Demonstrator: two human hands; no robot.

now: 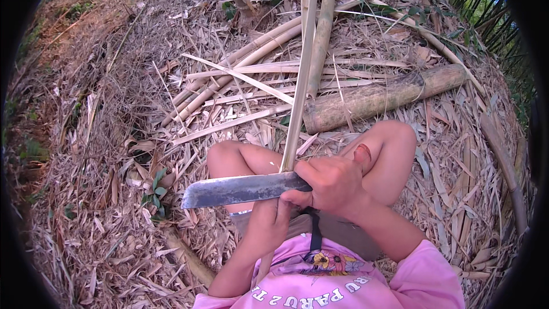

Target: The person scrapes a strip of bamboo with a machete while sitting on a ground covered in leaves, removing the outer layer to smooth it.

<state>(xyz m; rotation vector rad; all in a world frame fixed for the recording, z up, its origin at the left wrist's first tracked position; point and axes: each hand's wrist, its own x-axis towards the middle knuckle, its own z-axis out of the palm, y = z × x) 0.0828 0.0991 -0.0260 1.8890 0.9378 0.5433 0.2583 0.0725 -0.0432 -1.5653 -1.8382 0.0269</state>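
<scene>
My right hand [334, 186] is closed round the handle of a machete [243, 190], and the handle's brown end shows above the fist. The broad dark blade points left, lying across a long pale bamboo strip [299, 94] in front of my lap. Below the blade, my left hand [269, 226] is wrapped round the strip's near part, its fingers partly hidden. From there the strip runs up and away between my bent knees to the top of the view. A short piece of it shows under my left wrist.
A thick bamboo log [389, 96] lies just beyond my knees. Split strips [246, 80] cross each other to its left, beside thinner poles [254, 51]. An upright-looking pole [323, 34] meets the log's left end. Dry leaves [108, 206] cover the ground; a small green plant [155, 194] grows at left.
</scene>
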